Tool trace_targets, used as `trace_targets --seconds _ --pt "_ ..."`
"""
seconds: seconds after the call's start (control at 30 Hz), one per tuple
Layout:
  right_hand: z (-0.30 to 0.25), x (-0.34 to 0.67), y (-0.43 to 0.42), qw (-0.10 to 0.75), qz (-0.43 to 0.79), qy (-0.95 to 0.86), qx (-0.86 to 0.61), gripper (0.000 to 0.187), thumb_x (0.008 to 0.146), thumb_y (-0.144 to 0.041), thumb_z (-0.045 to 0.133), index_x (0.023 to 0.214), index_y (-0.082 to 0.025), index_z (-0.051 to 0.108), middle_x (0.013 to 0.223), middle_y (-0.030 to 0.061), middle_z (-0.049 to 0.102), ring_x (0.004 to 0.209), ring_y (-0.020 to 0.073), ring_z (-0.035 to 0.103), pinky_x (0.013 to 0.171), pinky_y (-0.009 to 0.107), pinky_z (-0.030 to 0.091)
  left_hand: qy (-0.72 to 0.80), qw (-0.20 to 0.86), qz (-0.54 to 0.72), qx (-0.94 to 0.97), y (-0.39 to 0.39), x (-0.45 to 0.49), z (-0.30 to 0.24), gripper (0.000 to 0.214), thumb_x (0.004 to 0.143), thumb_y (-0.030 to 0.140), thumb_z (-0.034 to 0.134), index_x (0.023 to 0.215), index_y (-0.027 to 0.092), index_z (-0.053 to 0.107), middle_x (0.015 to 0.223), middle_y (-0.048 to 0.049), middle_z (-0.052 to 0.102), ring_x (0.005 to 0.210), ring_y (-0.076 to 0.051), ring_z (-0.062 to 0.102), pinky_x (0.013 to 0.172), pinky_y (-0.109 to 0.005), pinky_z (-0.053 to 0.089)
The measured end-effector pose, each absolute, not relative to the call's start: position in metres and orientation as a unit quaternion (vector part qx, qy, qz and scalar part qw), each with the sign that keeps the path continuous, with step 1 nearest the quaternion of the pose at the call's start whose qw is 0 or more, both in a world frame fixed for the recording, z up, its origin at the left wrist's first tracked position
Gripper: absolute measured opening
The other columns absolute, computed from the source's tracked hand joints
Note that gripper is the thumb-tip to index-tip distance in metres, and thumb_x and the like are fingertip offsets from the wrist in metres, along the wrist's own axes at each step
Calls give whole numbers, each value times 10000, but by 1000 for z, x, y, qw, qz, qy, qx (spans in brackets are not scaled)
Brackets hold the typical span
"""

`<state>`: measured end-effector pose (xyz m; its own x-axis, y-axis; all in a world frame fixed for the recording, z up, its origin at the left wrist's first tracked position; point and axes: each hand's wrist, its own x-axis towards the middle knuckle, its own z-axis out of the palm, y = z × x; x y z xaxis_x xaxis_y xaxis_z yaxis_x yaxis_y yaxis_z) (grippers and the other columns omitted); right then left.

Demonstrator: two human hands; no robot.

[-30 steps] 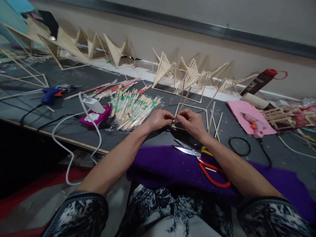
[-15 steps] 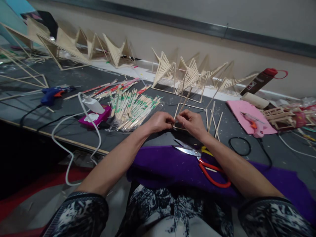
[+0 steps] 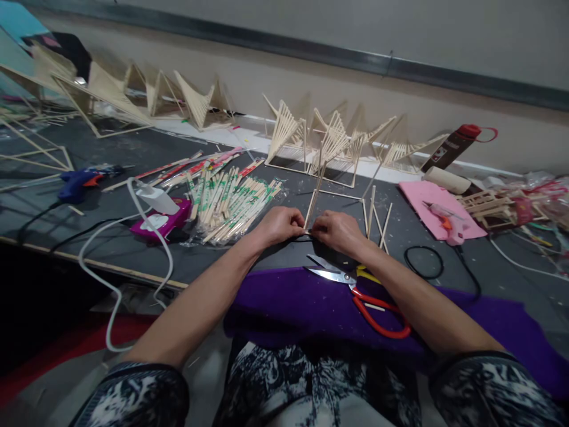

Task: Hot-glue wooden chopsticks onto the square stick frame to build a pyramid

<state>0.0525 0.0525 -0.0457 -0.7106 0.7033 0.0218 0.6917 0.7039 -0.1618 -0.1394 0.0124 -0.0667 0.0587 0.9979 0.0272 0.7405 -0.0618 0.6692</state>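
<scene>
One dark grey table [image 3: 284, 255], set against a pale wall [image 3: 249, 65]. One purple cloth [image 3: 284, 308], laid along the near edge, below both hands. Two bare forearms [image 3: 208, 296], reaching forward and converging mid-table. Left hand [image 3: 280, 225]: back upward, thumb and forefinger pinched on the near left corner of a stick frame [image 3: 310, 211]. Right hand [image 3: 338, 230]: facing it, just beside the same corner, fingers curled inward; fingertips hidden, cannot tell whether gripping. Clear plastic wrapping [image 3: 237, 204], left of the left hand: full of sticks with green-printed sleeves, mostly slanting away and rightward. Stick frame: flat on the table, beyond and between the hands; left side pointing away from the body, far side running crosswise to the right. Brown bottle [image 3: 451, 148], red-capped, tilted, near the wall at right; contents not visible. Red-handled scissors [image 3: 349, 277]: on the cloth, blades parted, pointing left. One slim stick [image 3: 318, 185]: rising from the pinched corner, long axis slanted, upper end away and rightward.
</scene>
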Motion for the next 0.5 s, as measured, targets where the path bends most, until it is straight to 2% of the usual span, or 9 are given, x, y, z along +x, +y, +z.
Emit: trace_targets --seconds 0.1,0.3,0.5 --pt "-46 52 51 29 55 -927 -369 239 896 -338 522 964 -258 737 980 28 699 827 170 635 598 263 310 639 257 243 683 14 -141 -67 128 694 256 697 776 171 746 696 -2 703 632 -128 593 585 -227 369" --pt "-43 52 49 9 49 -929 -366 252 895 -306 511 992 -233 732 1028 43 703 877 189 652 605 266 329 624 281 239 689 14 -145 -67 193 693 229 665 847 175 766 753 -7 729 668 -133 615 611 -227 392" --pt "-43 52 49 24 55 -925 -374 266 897 -295 496 1003 -230 731 1034 53 697 883 190 646 649 265 366 631 268 246 686 13 -145 -64 199 685 240 656 835 171 766 678 6 697 628 -127 584 575 -225 371"
